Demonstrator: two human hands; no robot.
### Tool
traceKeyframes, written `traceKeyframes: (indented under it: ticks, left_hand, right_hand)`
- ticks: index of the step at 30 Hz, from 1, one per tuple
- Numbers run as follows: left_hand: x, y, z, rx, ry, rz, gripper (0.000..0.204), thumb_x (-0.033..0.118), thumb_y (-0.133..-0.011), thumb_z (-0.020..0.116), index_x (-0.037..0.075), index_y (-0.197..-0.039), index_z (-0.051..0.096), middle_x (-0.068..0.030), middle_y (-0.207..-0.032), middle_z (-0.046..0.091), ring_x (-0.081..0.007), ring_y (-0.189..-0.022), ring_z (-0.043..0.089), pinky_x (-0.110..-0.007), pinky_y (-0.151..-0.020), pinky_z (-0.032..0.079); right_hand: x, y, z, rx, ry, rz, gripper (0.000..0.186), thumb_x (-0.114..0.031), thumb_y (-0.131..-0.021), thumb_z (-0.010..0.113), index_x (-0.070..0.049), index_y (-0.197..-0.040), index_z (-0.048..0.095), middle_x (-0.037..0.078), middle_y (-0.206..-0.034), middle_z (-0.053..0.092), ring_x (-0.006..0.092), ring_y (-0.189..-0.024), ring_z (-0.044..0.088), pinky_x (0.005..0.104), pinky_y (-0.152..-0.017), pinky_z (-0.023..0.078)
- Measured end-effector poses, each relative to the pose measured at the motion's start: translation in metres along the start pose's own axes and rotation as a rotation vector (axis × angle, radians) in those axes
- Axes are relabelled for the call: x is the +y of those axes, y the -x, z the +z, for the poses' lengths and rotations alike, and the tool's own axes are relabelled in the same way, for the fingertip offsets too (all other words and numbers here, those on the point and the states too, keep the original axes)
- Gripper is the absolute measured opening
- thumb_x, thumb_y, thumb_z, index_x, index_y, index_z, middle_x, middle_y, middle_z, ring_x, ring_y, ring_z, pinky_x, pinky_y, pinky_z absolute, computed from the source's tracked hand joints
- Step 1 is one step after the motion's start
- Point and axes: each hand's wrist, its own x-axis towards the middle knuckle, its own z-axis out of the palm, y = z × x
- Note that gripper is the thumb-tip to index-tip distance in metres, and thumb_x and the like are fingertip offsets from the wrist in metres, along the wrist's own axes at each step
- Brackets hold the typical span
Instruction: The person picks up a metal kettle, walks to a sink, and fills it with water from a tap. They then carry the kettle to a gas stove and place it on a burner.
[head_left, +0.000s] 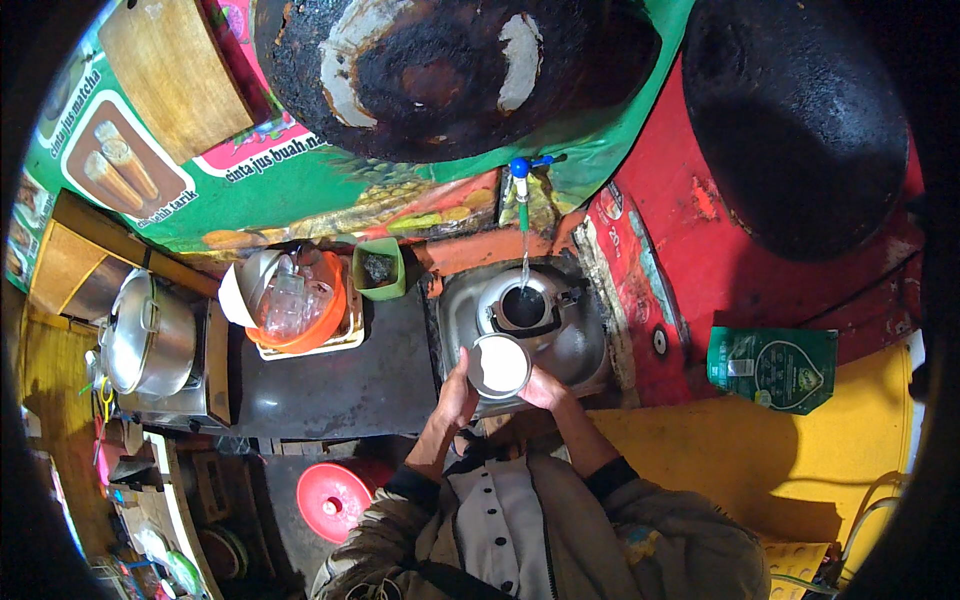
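My left hand (457,393) and my right hand (543,388) hold a round metal bowl (500,394) between them, over the near edge of the sink (588,352). Something white fills the bowl's middle; I cannot tell whether it is contents or a bright inner surface. Just beyond, a metal kettle (492,292) with a dark handle stands lidless in the basin. Water from the blue-handled tap (519,168) runs into its dark opening. Neither hand touches the kettle.
Left of the sink, a dark counter (400,390) carries a green square cup (379,268) and an orange basin (335,325) of clear cups. Further left is a large lidded pot (150,340). A green pouch (772,368) lies right; blackened woks (800,130) hang behind.
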Motion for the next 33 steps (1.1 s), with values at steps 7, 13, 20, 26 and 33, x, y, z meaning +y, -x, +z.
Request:
traceKeyframes:
  ticks: [7,13,20,26,33]
  left_hand:
    - [-0.030,-0.030,-0.026,0.005,0.279,-0.130,0.064,0.054,-0.104,0.027,0.006,-0.146,0.037,-0.0105,-0.139,0.052,-0.0267,-0.124,0.052,-0.045,-0.104,0.040]
    - [-0.066,-0.068,-0.052,-0.061,0.379,-0.058,0.036,0.033,-0.102,0.045,0.007,-0.126,0.054,-0.0102,-0.117,0.061,-0.0233,-0.106,0.062,-0.038,-0.092,0.053]
    - [-0.052,-0.065,-0.031,0.097,0.385,0.080,0.021,0.019,-0.098,0.050,0.007,-0.110,0.062,-0.0095,-0.092,0.064,-0.0247,-0.081,0.066,-0.035,-0.076,0.059]
    - [-0.037,-0.067,-0.038,0.291,-0.395,-0.063,0.016,0.023,-0.094,0.064,0.008,-0.088,0.066,0.0019,-0.065,0.055,-0.0084,-0.052,0.046,-0.026,-0.045,0.035]
    - [-0.050,-0.058,-0.050,0.017,-0.720,-0.012,0.055,0.021,-0.090,0.069,0.004,-0.139,0.052,-0.0150,-0.124,0.065,-0.0195,-0.112,0.061,-0.031,-0.093,0.046]
  right_hand:
    - [-0.022,0.002,0.041,0.077,0.505,-0.330,0.024,-0.026,-0.098,0.061,-0.005,-0.111,0.064,0.002,-0.097,0.069,0.0147,-0.087,0.066,0.0294,-0.074,0.054]
    - [-0.037,0.026,0.104,0.189,1.228,-0.682,0.032,-0.020,-0.082,0.078,-0.002,-0.103,0.062,0.013,-0.086,0.066,0.0208,-0.073,0.064,0.0348,-0.068,0.053]
    - [-0.048,0.041,0.113,0.272,1.316,-0.857,0.032,-0.014,-0.080,0.080,-0.004,-0.104,0.061,0.005,-0.084,0.058,0.0128,-0.066,0.052,0.0290,-0.060,0.048]
    - [-0.076,0.046,0.070,0.485,1.201,-0.833,0.027,-0.013,-0.077,0.081,-0.005,-0.095,0.063,0.005,-0.077,0.062,0.0123,-0.063,0.055,0.0291,-0.060,0.049]
    - [-0.094,0.061,0.020,0.704,1.140,-0.880,0.019,-0.013,-0.078,0.077,-0.003,-0.090,0.066,0.004,-0.072,0.064,0.0113,-0.062,0.055,0.0296,-0.060,0.048]
